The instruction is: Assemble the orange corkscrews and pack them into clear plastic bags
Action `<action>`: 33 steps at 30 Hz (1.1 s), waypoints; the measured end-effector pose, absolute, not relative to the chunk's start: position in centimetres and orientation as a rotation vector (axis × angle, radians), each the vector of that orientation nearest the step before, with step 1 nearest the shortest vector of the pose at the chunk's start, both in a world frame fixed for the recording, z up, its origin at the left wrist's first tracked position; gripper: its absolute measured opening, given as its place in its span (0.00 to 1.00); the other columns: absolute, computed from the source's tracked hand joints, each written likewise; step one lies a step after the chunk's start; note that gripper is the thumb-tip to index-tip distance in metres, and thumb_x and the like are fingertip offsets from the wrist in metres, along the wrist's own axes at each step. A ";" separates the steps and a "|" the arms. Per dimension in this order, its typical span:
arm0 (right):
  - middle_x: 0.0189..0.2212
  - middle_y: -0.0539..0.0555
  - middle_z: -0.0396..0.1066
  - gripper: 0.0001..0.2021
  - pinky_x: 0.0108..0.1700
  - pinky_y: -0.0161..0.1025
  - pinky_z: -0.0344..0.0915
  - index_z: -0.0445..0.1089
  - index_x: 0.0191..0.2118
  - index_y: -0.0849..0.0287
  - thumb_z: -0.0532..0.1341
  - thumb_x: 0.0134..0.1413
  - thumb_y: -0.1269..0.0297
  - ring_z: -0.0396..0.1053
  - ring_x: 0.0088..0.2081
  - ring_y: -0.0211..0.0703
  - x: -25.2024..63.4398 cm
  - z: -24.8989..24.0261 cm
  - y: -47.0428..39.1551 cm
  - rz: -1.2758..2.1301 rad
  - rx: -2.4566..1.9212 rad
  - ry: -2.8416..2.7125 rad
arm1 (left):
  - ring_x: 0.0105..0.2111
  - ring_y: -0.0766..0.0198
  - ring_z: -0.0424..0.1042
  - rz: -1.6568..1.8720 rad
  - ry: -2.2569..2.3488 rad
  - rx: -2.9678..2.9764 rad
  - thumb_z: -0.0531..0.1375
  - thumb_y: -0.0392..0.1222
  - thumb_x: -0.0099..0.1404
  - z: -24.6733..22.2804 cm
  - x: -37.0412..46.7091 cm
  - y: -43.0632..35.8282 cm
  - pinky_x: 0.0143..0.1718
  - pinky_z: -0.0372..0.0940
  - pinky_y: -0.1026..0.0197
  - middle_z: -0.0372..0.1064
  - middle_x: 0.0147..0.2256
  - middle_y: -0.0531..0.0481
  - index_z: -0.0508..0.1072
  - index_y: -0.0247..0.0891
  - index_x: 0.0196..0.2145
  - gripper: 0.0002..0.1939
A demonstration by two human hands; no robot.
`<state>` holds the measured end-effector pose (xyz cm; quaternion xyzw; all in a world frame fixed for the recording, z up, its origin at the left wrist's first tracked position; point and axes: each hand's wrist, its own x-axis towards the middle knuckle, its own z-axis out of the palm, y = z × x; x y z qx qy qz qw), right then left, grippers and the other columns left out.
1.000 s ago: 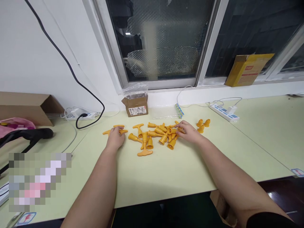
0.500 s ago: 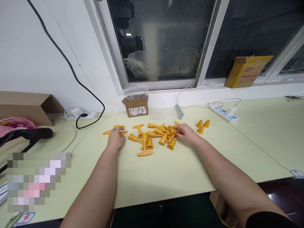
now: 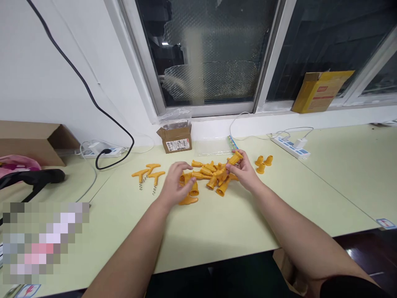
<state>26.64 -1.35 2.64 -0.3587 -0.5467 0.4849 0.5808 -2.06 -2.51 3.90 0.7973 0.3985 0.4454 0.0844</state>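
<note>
At the middle of the pale green table (image 3: 223, 236), taken as the dial's centre with 12 o'clock toward the window (image 3: 214, 49), you have a loose pile of yellow corkscrews (image 3: 212, 182). The pieces lie across one another at mixed angles, some with flared ends toward 6 o'clock.

Your right hand (image 3: 245, 171) is at the pile's 3 o'clock edge. Its fingers and thumb are grasping a raised corkscrew (image 3: 235, 157), tilted, flared end toward 2 o'clock.

Your left hand (image 3: 173, 184) is at the pile's 9 o'clock side. Its fingers and thumb are parted and curved about the pieces there; whether they touch any cannot be told from this view. At 7 o'clock a yellow handle (image 3: 190, 200) lies on the table, partly covered by that hand.

Farther out at 9 o'clock, three T-shaped handles (image 3: 156, 174) lie close together, their metal screws (image 3: 141, 185) pointing roughly to 6 o'clock. Between 2 and 3 o'clock, beyond your right hand, three yellow caps (image 3: 260, 168) are grouped together.

Near 11 o'clock stands a small cardboard box (image 3: 178, 145) with a white label; at 12 o'clock lies a clear plastic bag (image 3: 214, 147). At 2 o'clock is a white power strip (image 3: 290, 147) with a plug in it.
</note>
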 end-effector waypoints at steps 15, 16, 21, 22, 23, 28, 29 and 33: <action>0.19 0.45 0.70 0.26 0.22 0.36 0.64 0.62 0.36 0.53 0.69 0.51 0.36 0.67 0.18 0.38 24.3 1.9 -2.4 1.572 -0.993 -1.351 | 0.40 0.58 0.77 1.293 0.913 1.604 0.68 0.48 0.65 2.2 0.6 -3.0 0.45 0.72 0.54 0.75 0.41 0.45 0.68 0.43 0.51 0.20; 0.19 0.44 0.69 0.26 0.22 0.36 0.63 0.61 0.36 0.53 0.68 0.52 0.36 0.65 0.18 0.38 24.3 1.9 -2.4 1.561 -0.985 -1.372 | 0.39 0.59 0.78 1.300 0.902 1.575 0.68 0.49 0.65 2.3 0.6 -3.0 0.44 0.73 0.55 0.75 0.40 0.46 0.67 0.43 0.52 0.21; 0.20 0.42 0.61 0.21 0.26 0.37 0.59 0.63 0.39 0.50 0.66 0.57 0.39 0.59 0.20 0.39 24.5 1.9 -2.7 1.339 -0.934 -1.551 | 0.31 0.61 0.78 1.248 0.908 1.392 0.71 0.53 0.61 3.0 0.9 -2.9 0.36 0.74 0.57 0.71 0.32 0.55 0.64 0.44 0.49 0.26; 0.22 0.44 0.62 0.19 0.27 0.39 0.61 0.64 0.41 0.49 0.65 0.59 0.41 0.61 0.22 0.40 24.7 2.0 -2.8 1.259 -0.939 -1.621 | 0.31 0.60 0.79 1.237 0.918 1.360 0.71 0.53 0.60 3.1 0.8 -2.9 0.34 0.74 0.58 0.71 0.31 0.55 0.64 0.44 0.49 0.27; 0.25 0.45 0.64 0.17 0.29 0.40 0.62 0.65 0.43 0.49 0.64 0.61 0.43 0.62 0.25 0.42 24.8 2.0 -2.8 1.164 -0.946 -1.702 | 0.31 0.60 0.79 1.225 0.932 1.329 0.72 0.54 0.59 3.2 0.8 -2.8 0.32 0.74 0.58 0.71 0.32 0.54 0.64 0.44 0.49 0.28; 0.38 0.54 0.70 0.08 0.43 0.49 0.67 0.68 0.48 0.51 0.62 0.64 0.61 0.68 0.38 0.49 25.6 2.4 -3.0 0.579 -0.827 -2.083 | 0.25 0.65 0.74 1.197 0.991 1.183 0.72 0.55 0.58 3.5 0.6 -2.6 0.25 0.67 0.65 0.70 0.29 0.56 0.66 0.43 0.45 0.25; 0.40 0.55 0.70 0.08 0.46 0.50 0.67 0.69 0.47 0.52 0.62 0.64 0.65 0.68 0.41 0.50 25.6 2.4 -2.9 0.489 -0.774 -2.115 | 0.24 0.67 0.73 1.199 0.998 1.153 0.72 0.54 0.58 3.5 0.6 -2.6 0.24 0.65 0.66 0.69 0.28 0.56 0.67 0.42 0.43 0.24; 0.44 0.58 0.67 0.11 0.47 0.49 0.68 0.69 0.41 0.54 0.58 0.58 0.77 0.68 0.45 0.50 26.0 2.6 -2.5 0.278 -0.661 -2.111 | 0.23 0.72 0.68 1.226 1.064 0.966 0.75 0.52 0.52 3.7 0.2 -2.2 0.22 0.58 0.70 0.67 0.29 0.56 0.71 0.39 0.37 0.23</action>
